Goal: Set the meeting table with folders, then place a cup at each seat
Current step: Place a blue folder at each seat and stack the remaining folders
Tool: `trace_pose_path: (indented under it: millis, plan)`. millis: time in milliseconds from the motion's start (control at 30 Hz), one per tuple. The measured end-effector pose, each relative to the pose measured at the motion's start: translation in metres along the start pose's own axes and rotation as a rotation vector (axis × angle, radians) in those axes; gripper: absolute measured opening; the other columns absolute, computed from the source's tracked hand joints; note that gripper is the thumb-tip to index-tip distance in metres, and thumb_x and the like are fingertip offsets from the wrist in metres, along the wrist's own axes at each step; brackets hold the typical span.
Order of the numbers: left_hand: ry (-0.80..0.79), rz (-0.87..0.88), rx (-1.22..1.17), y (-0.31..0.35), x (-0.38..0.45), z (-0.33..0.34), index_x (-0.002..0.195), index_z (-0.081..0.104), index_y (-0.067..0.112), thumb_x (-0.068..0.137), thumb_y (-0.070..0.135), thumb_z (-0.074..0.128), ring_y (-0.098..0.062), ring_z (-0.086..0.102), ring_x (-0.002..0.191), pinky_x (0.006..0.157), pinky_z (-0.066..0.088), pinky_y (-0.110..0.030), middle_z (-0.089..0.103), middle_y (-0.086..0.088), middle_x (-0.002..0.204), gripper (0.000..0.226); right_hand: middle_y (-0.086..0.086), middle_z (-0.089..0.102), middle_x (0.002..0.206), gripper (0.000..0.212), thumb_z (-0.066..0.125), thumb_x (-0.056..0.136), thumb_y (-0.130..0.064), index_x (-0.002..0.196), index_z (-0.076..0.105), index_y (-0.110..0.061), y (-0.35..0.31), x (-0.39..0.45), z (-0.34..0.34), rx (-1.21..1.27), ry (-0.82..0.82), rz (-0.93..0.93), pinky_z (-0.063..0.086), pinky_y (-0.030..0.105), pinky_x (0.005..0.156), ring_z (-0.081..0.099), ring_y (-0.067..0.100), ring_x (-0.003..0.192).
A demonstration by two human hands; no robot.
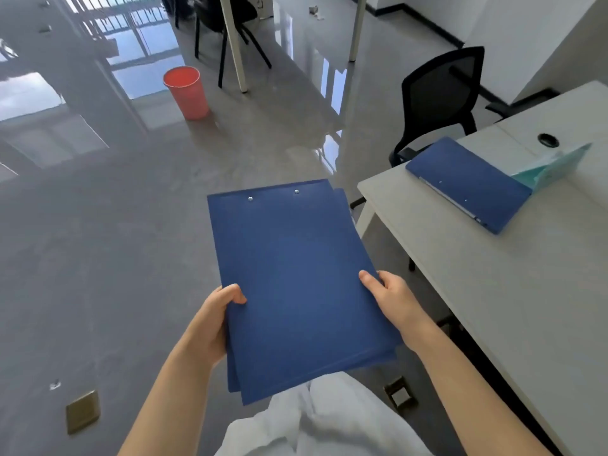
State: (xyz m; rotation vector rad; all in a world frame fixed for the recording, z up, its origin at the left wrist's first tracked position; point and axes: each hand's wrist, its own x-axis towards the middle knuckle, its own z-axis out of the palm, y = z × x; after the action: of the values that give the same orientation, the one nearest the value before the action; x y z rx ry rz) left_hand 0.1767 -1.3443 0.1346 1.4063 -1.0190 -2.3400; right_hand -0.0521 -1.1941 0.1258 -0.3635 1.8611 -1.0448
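I hold a small stack of blue folders (pixel 296 278) flat in front of me, over the floor and left of the table. My left hand (pixel 214 320) grips the stack's left edge, thumb on top. Along the right edge, my right hand (pixel 391 297) grips with its thumb on the cover. One more blue folder (pixel 467 182) lies on the white meeting table (pixel 493 274) near its far corner. No cup is in view.
A teal packet (pixel 556 166) lies beside the folder on the table, near a round cable hole (pixel 547 139). A black mesh chair (pixel 441 97) stands at the table's far end. A red bin (pixel 187 92) and brass floor sockets (pixel 82 411) are on the grey floor.
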Motion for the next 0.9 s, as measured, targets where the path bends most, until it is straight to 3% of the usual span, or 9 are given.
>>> trace_pose_path:
  millis: [67, 167, 433, 633, 767, 900]
  plan:
    - [0.047, -0.056, 0.030, 0.013, 0.020, 0.000, 0.100, 0.063, 0.012, 0.062, 0.014, 0.054, -0.028, 0.066, 0.070, 0.067, 0.053, -0.034, 0.069, -0.007, 0.087, 0.039, 0.002, 0.070, 0.100, 0.028, 0.050, 0.096, -0.037, 0.102, 0.061, -0.012, -0.008, 0.014, 0.007, 0.012, 0.039, -0.044, 0.055, 0.028, 0.070, 0.068, 0.018, 0.089]
    - [0.124, -0.089, 0.010, 0.036, 0.059, 0.004, 0.102, 0.065, 0.014, 0.078, 0.020, 0.059, -0.030, 0.067, 0.073, 0.068, 0.053, -0.036, 0.073, -0.007, 0.088, 0.025, 0.001, 0.068, 0.103, 0.024, 0.049, 0.097, -0.034, 0.106, 0.059, -0.014, -0.025, 0.055, 0.010, 0.041, 0.050, -0.064, 0.054, 0.026, 0.069, 0.067, 0.018, 0.091]
    - [0.228, -0.019, 0.034, 0.140, 0.170, 0.033, 0.107, 0.065, 0.011, 0.083, 0.022, 0.061, -0.034, 0.069, 0.078, 0.070, 0.057, -0.042, 0.074, -0.012, 0.096, 0.026, -0.002, 0.067, 0.113, 0.023, 0.050, 0.097, -0.032, 0.116, 0.054, -0.021, -0.109, 0.184, -0.013, 0.053, -0.022, -0.051, 0.055, 0.042, 0.089, 0.066, 0.018, 0.099]
    - [0.210, 0.088, 0.044, 0.228, 0.237, 0.054, 0.109, 0.066, 0.013, 0.086, 0.018, 0.064, -0.034, 0.071, 0.079, 0.069, 0.058, -0.045, 0.075, -0.012, 0.098, 0.024, -0.002, 0.065, 0.117, 0.029, 0.050, 0.096, -0.010, 0.124, 0.050, -0.019, -0.197, 0.265, -0.040, 0.147, -0.186, -0.026, 0.054, 0.037, 0.089, 0.066, 0.019, 0.104]
    - [0.202, 0.082, 0.077, 0.276, 0.287, 0.067, 0.110, 0.067, 0.016, 0.084, 0.024, 0.069, -0.035, 0.071, 0.086, 0.075, 0.057, -0.049, 0.075, -0.011, 0.102, 0.027, 0.005, 0.066, 0.117, 0.032, 0.049, 0.092, -0.005, 0.122, 0.053, -0.014, -0.234, 0.314, -0.046, 0.211, -0.103, 0.000, 0.052, 0.046, 0.093, 0.066, 0.026, 0.104]
    - [0.144, 0.066, 0.158, 0.322, 0.343, 0.081, 0.110, 0.066, 0.018, 0.087, 0.025, 0.067, -0.029, 0.073, 0.078, 0.069, 0.058, -0.041, 0.076, -0.007, 0.096, 0.024, 0.008, 0.068, 0.112, 0.026, 0.048, 0.089, -0.008, 0.114, 0.056, -0.012, -0.260, 0.359, -0.047, 0.246, 0.020, 0.058, 0.053, 0.046, 0.091, 0.066, 0.029, 0.101]
